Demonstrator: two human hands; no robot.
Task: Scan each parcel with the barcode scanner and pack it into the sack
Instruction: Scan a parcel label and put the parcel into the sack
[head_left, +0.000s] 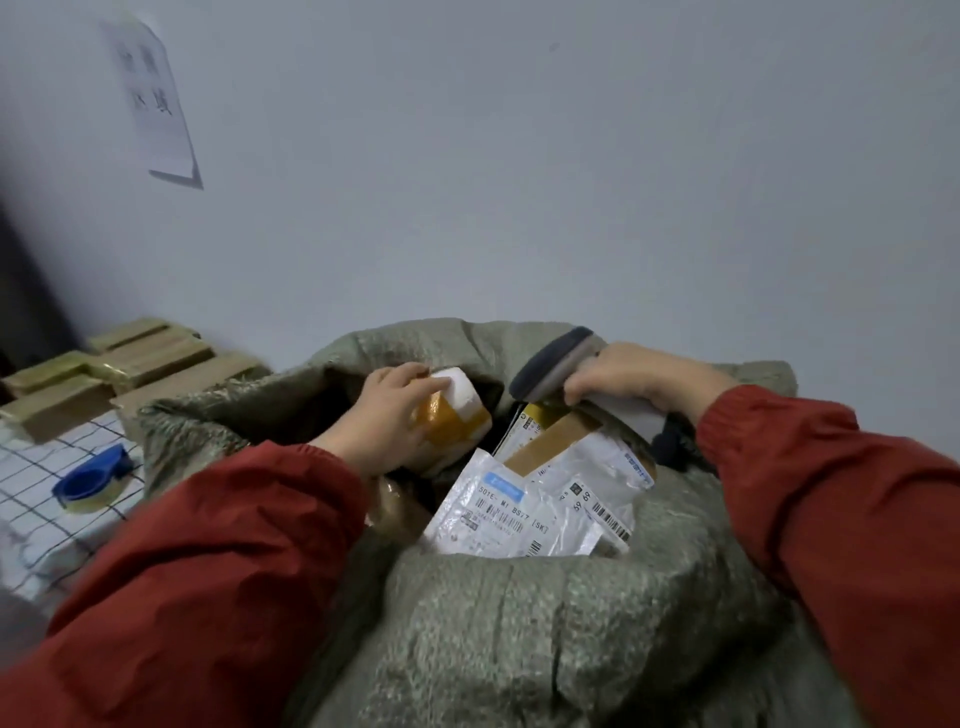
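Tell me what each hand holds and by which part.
The left hand grips the taped parcel by its upper side, over the sack. The right hand grips the barcode scanner by its handle, behind the head.

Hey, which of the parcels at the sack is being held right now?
The white foam parcel wrapped in brown tape, gripped by the left hand; the flat white mailers lie loose in the sack.

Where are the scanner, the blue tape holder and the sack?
scanner (550, 364): head view, on its head.
blue tape holder (93, 475): head view, blue top.
sack (519, 623): head view, front wall.
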